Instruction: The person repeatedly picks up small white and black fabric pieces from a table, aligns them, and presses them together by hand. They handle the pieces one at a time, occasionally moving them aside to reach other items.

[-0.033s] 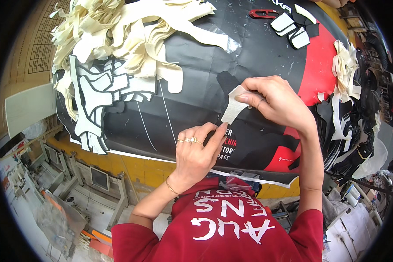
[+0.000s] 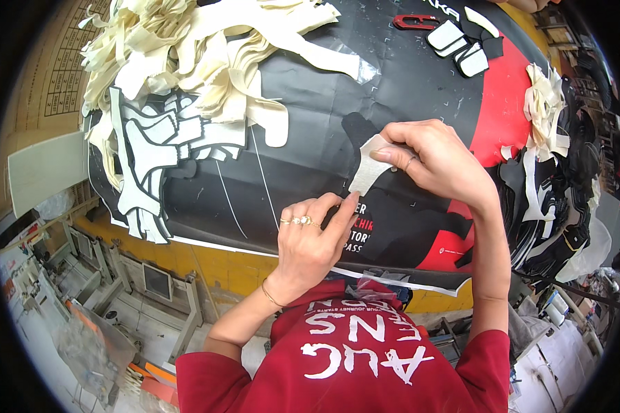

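A small off-white cut fabric piece (image 2: 370, 168), wide at its top and narrowing below, is held between my two hands over the black table cover (image 2: 303, 103). My right hand (image 2: 437, 160) pinches its upper right part, thumb on top and the other fingers behind. At its lower tip, my left hand (image 2: 313, 230) has its index finger against the edge, with the fingers curled; the thumb is mostly hidden. Just behind the piece lies a dark cut piece (image 2: 359, 129), partly covered by it.
Cream fabric strips (image 2: 220, 69) are heaped at the far left, above white, dark-edged cut pieces (image 2: 145, 158). A red-handled cutter (image 2: 417, 22) and small white-and-black pads (image 2: 448, 38) lie at the far right. More cream strips (image 2: 545, 103) and dark pieces (image 2: 551, 241) pile along the right.
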Demonstrator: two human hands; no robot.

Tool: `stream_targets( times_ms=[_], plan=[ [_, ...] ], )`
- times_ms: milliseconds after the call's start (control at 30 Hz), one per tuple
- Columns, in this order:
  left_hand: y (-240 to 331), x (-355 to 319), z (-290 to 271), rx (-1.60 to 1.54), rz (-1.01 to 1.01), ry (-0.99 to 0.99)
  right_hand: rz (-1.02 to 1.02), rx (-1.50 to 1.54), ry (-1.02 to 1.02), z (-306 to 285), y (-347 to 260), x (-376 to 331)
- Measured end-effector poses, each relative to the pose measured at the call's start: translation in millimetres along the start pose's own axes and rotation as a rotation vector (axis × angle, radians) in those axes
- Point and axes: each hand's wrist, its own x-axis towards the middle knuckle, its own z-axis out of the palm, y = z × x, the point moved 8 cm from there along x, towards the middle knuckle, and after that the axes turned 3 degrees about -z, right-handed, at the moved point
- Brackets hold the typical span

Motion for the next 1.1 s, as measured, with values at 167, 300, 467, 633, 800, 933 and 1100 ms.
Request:
stream_targets(
  times_ms=[167,300,467,633,800,933,1100],
  plan=[
    [2.3,2.4,3.7,0.046,0.002,-0.058,0.096,-0.049,-0.084,1.6,2.6,-0.2],
    [4.5,4.4,3.2,0.081,0.008,-0.078,0.083,-0.007,0.016,-1.9,-4.6,-1.2],
    [5.2,5.9,2.6,0.081,0.016,-0.082,0.119,0.034,0.17,-6.0,-2.7,-9.6],
    [5.5,3.7,5.5,0.129,0.026,-0.131,0.147,-0.001,0.252,-2.9,4.1,-13.9],
    [5.9,3.9,5.5,0.135,0.032,-0.121,0.109,-0.034,0.276,-2.3,4.1,-12.0],
    [6.9,5.4,3.6,0.107,0.037,-0.082,0.116,-0.042,0.259,-3.3,3.4,-10.7],
    [7.5,5.5,3.6,0.105,0.042,-0.089,0.17,-0.064,0.207,-1.0,5.7,-10.1]
  ],
)
